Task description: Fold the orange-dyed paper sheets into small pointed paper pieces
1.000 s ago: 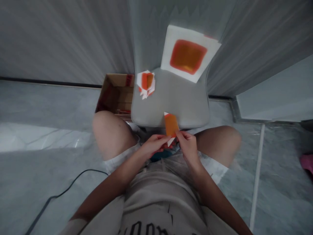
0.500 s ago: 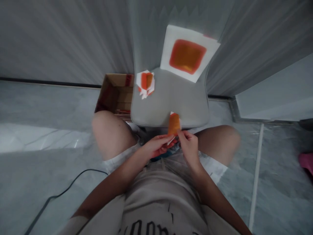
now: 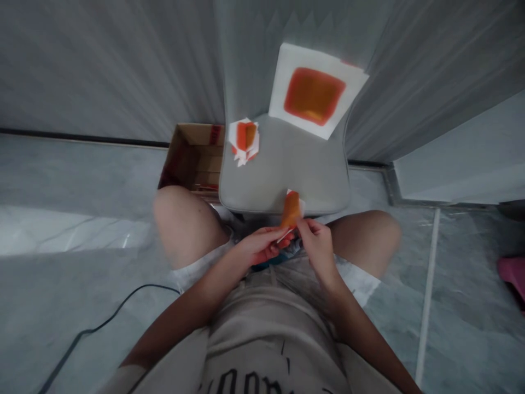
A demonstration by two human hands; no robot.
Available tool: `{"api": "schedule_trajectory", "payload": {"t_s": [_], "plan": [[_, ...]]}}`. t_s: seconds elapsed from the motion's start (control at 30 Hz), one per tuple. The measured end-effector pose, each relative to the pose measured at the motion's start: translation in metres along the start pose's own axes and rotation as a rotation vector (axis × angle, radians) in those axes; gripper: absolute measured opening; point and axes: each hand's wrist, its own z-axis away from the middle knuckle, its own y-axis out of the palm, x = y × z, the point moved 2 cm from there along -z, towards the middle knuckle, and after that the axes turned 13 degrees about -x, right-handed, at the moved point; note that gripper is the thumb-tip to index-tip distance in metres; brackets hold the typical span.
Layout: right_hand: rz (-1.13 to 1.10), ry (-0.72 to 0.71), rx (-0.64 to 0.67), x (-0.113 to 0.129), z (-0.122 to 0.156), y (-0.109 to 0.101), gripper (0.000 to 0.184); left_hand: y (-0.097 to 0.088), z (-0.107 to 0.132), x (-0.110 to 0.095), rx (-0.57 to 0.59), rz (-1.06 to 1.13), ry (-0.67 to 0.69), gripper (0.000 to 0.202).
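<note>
Between my hands, just past the front edge of the chair seat, is a folded orange and white paper [image 3: 291, 208]. My left hand [image 3: 266, 244] grips its lower end, thumb on top and fingers curled beneath. With thumb and fingertips, my right hand [image 3: 315, 239] pinches the paper's right side. Some of the fingers are hidden behind the paper. On the left of the seat lies a small pile of orange and white paper pieces [image 3: 246, 137]. A white sheet with an orange-red square [image 3: 315, 96] leans against the chair back.
The grey chair [image 3: 287, 164] stands between my knees. An open cardboard box [image 3: 176, 158] sits on the floor at its left. A black cable [image 3: 112, 317] runs across the floor at lower left, and a pink object [image 3: 512, 273] is at the far right.
The folded paper has tilted slightly, and more of its white edge shows on the right. Both hands keep their hold in nearly the same place.
</note>
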Motion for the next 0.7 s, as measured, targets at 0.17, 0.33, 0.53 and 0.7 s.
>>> {"api": "schedule_trajectory", "payload": {"t_s": [0.17, 0.33, 0.53, 0.7], "plan": [[-0.018, -0.016, 0.018, 0.000, 0.001, -0.001, 0.037, -0.002, -0.002, 0.000, 0.006, -0.027, 0.030, 0.021], [-0.097, 0.052, 0.010, -0.002, 0.002, 0.001, 0.042, -0.002, -0.001, -0.002, -0.018, -0.075, 0.082, 0.023], [-0.169, 0.239, 0.119, -0.006, -0.002, 0.005, 0.049, -0.005, 0.004, -0.007, -0.048, -0.129, 0.156, 0.029], [-0.149, 0.162, 0.145, -0.005, -0.002, 0.005, 0.046, -0.011, 0.007, -0.009, -0.078, -0.227, 0.177, 0.036]]}}
